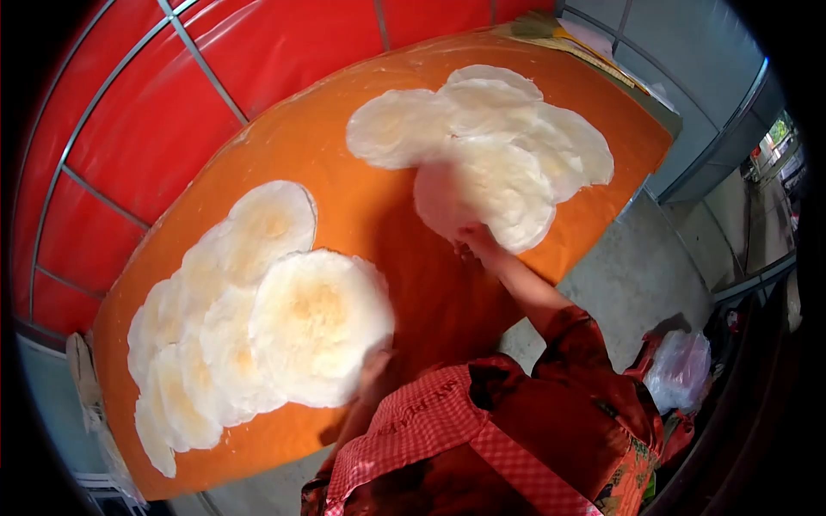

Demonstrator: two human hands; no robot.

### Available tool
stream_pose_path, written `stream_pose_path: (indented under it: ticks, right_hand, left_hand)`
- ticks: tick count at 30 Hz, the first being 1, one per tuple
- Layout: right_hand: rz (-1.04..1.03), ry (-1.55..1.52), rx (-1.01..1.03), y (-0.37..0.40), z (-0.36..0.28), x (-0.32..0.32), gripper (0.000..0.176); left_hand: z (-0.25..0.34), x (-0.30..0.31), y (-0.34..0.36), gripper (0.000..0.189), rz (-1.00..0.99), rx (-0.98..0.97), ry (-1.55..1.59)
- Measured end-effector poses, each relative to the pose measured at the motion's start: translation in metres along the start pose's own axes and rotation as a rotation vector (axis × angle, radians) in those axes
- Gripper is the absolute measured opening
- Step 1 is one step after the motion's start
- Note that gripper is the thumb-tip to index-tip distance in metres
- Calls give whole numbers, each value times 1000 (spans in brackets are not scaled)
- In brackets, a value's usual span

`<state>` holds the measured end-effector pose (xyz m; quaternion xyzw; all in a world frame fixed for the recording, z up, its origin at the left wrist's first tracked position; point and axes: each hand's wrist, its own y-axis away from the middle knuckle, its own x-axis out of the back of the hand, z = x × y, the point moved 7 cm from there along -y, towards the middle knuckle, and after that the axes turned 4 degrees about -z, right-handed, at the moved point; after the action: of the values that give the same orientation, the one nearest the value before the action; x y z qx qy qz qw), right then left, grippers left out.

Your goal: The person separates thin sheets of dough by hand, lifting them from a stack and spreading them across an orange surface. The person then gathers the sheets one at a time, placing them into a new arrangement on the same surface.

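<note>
Thin, round, pale flatbreads lie in two overlapping groups on an orange-covered table (413, 301). My left hand (374, 370) is at the lower right edge of the front flatbread (314, 322) in the left group, which has a browned centre. That hand's fingers are blurred and partly hidden by the edge. My right hand (473, 241) has its fingers curled at the near edge of the lowest flatbread (508, 193) in the right group, pinching it. Part of this flatbread's left side is smeared by motion.
Red panels (129, 129) in a metal frame border the table's far side. A brush-like tool with a yellow handle (594, 47) rests at the far right corner. A plastic bag (680, 368) sits to my right, beyond the grey floor (615, 271).
</note>
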<state>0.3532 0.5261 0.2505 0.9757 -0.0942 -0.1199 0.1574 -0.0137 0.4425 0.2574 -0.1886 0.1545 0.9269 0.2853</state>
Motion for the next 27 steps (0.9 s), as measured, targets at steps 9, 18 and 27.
stream_pose_path:
  ticks: [9, 18, 27]
  right_hand:
    - [157, 112, 197, -216, -106, 104, 12]
    - [487, 515, 217, -356, -134, 140, 13]
    - [129, 509, 647, -399, -265, 36, 24]
  left_hand:
    - [-32, -4, -10, 10, 161, -185, -1244]
    - [-16, -7, -24, 20, 324, -116, -1240]
    - [-20, -3, -15, 29, 342, -143, -1192]
